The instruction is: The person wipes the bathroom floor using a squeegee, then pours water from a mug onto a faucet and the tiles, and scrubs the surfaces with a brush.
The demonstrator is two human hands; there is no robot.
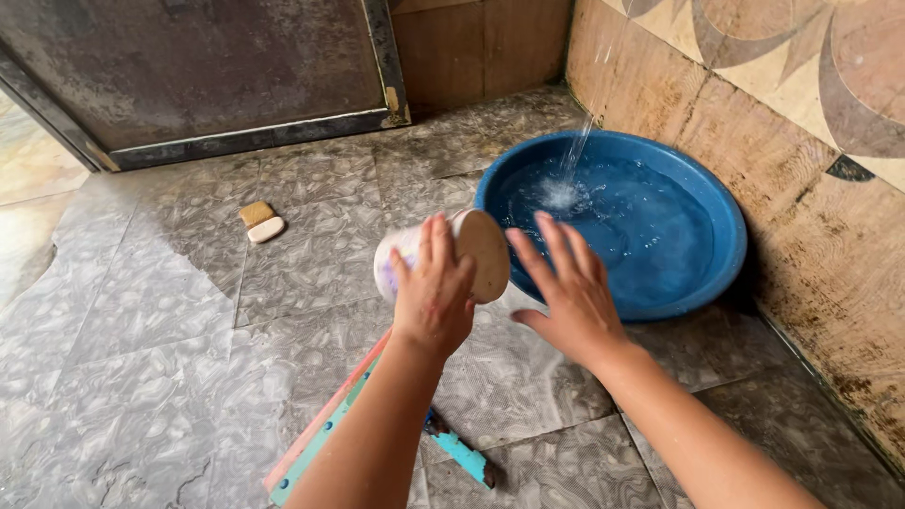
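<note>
My left hand point(432, 287) grips a pale cup-shaped container point(476, 253), tipped on its side with its round tan base facing me. My right hand point(567, 287) is spread open just to the right of it, fingers apart and holding nothing. Both hands hover at the near left rim of a blue basin point(726, 226) that holds water. A thin stream of water point(577, 146) falls into the basin and splashes on the surface.
The floor is grey marbled tile, wet in places. A tan and white soap bar point(261, 221) lies to the left. A pink and teal flat object point(325, 429) sits under my left forearm. A dark metal door stands at the back, a patterned tiled wall on the right.
</note>
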